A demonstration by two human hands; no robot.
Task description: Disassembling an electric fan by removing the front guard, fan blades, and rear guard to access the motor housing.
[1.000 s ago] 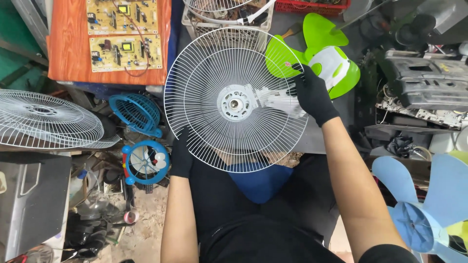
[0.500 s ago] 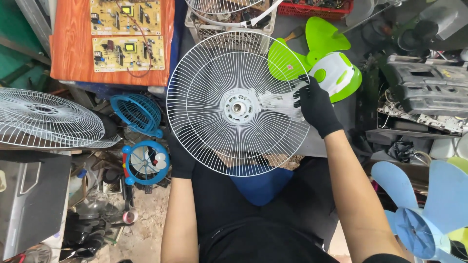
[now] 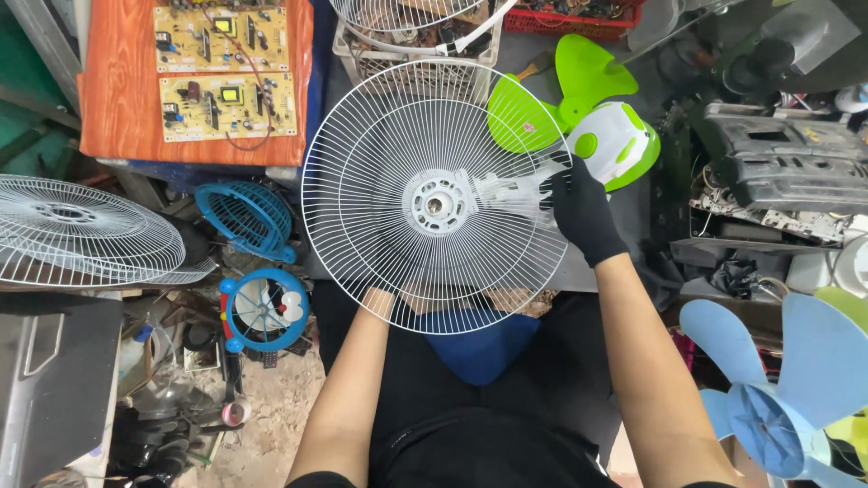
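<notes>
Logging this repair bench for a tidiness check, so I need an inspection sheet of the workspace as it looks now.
Surface: grey bench top, crowded.
Job's things: white fan guard, round, held tilted over the lap; white motor housing behind it.
Clutter: green fan blade, blue fan blade, small blue fan, second white guard.
Grippers: left hand at the guard's lower rim; right hand, black-gloved, grips the housing.
Cables: nothing seen.
Surroundings: circuit boards on an orange board.
</notes>
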